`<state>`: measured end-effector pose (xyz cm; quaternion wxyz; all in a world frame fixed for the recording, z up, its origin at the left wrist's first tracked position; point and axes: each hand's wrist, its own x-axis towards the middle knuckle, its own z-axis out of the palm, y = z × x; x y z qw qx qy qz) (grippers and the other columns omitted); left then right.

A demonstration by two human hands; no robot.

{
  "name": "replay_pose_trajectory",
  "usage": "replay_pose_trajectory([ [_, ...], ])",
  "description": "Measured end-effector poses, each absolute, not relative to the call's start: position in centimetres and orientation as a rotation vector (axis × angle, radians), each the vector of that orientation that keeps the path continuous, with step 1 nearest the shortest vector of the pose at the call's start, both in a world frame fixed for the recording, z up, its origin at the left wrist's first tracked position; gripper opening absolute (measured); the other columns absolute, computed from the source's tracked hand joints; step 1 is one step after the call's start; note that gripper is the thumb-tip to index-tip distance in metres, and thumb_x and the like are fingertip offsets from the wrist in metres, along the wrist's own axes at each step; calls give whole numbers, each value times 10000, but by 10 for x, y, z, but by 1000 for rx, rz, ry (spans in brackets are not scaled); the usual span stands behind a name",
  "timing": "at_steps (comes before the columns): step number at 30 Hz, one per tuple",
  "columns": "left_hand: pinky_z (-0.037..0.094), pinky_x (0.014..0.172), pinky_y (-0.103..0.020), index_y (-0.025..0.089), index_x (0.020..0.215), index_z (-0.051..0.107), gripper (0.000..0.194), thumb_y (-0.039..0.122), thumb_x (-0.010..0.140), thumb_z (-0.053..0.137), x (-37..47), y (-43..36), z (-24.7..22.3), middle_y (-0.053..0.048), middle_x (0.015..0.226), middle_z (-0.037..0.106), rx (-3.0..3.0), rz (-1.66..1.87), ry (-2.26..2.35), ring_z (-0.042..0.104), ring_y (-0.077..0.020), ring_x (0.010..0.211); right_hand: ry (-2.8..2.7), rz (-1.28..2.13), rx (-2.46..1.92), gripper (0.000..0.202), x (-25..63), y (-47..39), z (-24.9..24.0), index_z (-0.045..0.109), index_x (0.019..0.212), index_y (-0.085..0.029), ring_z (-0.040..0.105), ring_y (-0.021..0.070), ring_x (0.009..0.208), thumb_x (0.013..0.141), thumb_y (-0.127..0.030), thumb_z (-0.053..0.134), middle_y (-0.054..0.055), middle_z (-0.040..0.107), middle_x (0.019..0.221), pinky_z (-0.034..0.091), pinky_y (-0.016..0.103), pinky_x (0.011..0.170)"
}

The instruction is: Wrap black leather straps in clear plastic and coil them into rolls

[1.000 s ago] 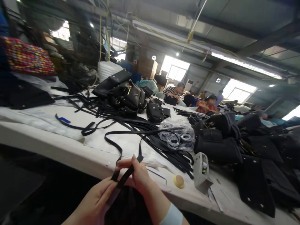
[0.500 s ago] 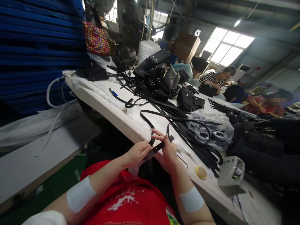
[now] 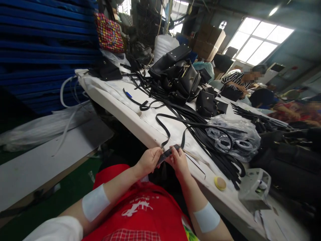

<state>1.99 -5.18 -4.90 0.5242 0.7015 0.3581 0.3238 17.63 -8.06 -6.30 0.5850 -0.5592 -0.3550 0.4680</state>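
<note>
A black strap point(image 3: 167, 154) is stretched between my two hands at the near edge of the white table. My left hand point(image 3: 149, 160) is closed on its left end, thumb against fingers. At the other end, my right hand point(image 3: 179, 161) pinches the strap with its fingers bent over it. A thin black strap point(image 3: 164, 125) curves up from beside my hands onto the table. Farther right lies a long bundle of black straps point(image 3: 213, 160).
Black handbags point(image 3: 183, 78) are piled on the white table point(image 3: 120, 115). To the right are a clear plastic bag of rings point(image 3: 233, 134), a round yellow tin point(image 3: 220, 183) and a grey-white holder point(image 3: 255, 187). A person in a striped top point(image 3: 234, 78) sits beyond.
The fingers of my right hand, raised before, have come down onto the strap. The view has shifted a little, so the table and bags appear farther right.
</note>
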Motion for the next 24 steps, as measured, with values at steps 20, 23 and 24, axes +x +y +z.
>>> replay_pose_trajectory([
  [20,428,409,-208,198,1126,403,356,452,914,533,17,-76,-66,-3,761,701,1509,839,880,527,-88,371,-569,1701,-937,337,162,-95,-79,642,882,-149,227,15,349,742,-430,762,-120,325,407,148,137,359],
  [23,379,321,-198,201,1051,387,475,554,830,618,17,-73,-72,4,738,686,1343,763,940,503,-90,319,-600,1601,-995,333,161,-95,-76,637,884,-149,243,16,335,748,-430,756,-112,373,405,157,136,342],
  [24,381,319,-197,195,1011,415,485,583,810,625,16,-72,-73,12,705,670,1301,703,904,511,-95,327,-615,1572,-1021,335,162,-95,-76,634,870,-150,253,20,328,745,-437,755,-110,384,399,164,139,336],
])
